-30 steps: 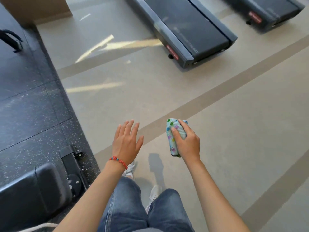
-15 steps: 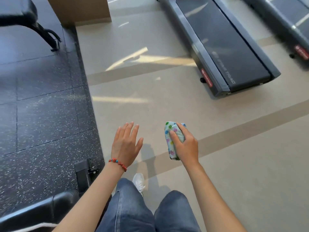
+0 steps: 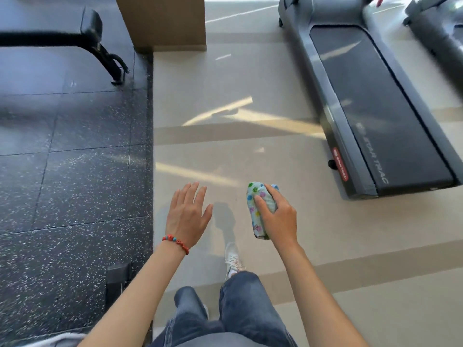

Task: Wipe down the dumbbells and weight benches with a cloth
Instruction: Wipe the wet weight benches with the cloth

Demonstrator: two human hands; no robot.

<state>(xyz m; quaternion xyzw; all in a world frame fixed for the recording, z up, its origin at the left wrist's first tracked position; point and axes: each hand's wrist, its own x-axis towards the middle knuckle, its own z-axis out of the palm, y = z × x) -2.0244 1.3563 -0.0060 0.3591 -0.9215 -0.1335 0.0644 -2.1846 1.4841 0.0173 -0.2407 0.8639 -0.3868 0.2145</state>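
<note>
Cloth (image 3: 260, 209), bunched and spotted, is gripped by the right hand (image 3: 278, 219); the left hand (image 3: 186, 219) is held flat, empty, fingers spread.

You had bare arms with no sleeves showing. Your left wrist wore a red bead bracelet (image 3: 176, 242) with some blue beads. You wore loose blue jeans (image 3: 246, 304) and white lace-up sneakers (image 3: 233, 259).

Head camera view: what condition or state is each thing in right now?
cloth: bunched up, gripped in the right hand
right hand: closed around the cloth
left hand: open, empty, fingers spread
weight bench: unoccupied, on the dark mat, not touched
treadmill: nobody on it
</note>
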